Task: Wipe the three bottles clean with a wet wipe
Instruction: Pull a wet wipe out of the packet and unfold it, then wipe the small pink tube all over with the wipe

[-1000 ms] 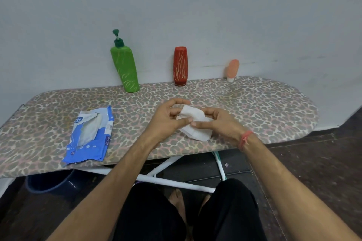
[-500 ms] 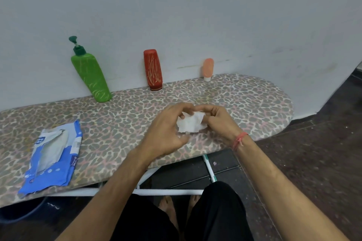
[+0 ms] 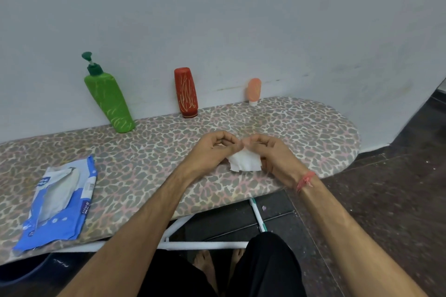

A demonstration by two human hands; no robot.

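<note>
Along the far wall, on the ironing board, green pump bottle, red bottle and small peach tube are stood apart. Wet wipe is pinched between left hand and right hand, held together. Risk noted: tall bottles toppled if wiped unsupported.

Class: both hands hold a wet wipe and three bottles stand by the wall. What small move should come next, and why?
Probably reach the left hand to the red bottle, keeping the wet wipe in the right hand: no bottle is held yet, and that one stands nearest.
</note>
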